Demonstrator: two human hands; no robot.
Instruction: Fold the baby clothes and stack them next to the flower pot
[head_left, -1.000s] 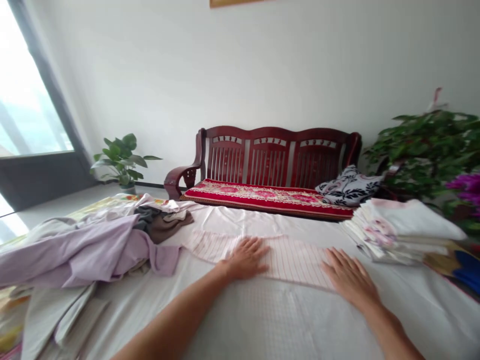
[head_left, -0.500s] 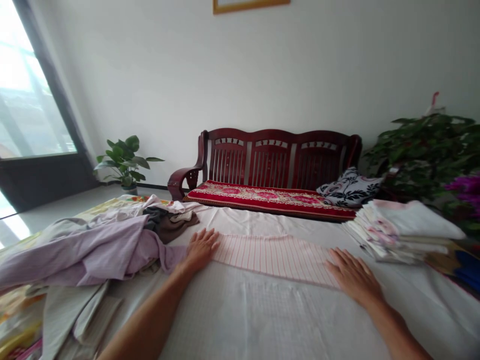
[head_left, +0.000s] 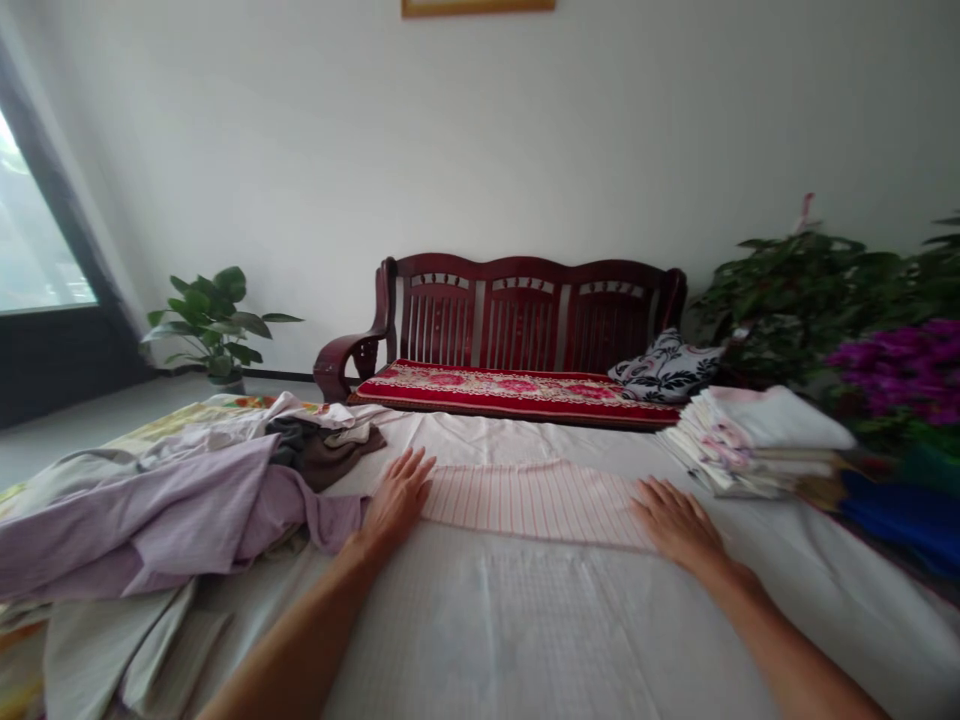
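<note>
Fingers (head_left: 415, 470) spread flat, gripping nothing, on the pink striped cloth (head_left: 525, 500), cloth lying across a white sheet (head_left: 525, 630), red bench (head_left: 525, 320) beyond it, lilac heap (head_left: 165, 510) left of it, folded stack (head_left: 757, 440) right of it, my left hand (head_left: 397, 498) on its left end, right hand (head_left: 675, 520) on its right end (palms down).

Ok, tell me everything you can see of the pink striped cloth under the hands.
The pink striped cloth is a long, narrow band of fabric, pale with fine pink stripes across its width. It lies flat, crosswise on the pale checked sheet. The left hand rests open on its left end, the right hand on its right end. A lilac garment lies just beyond its left end.
</note>
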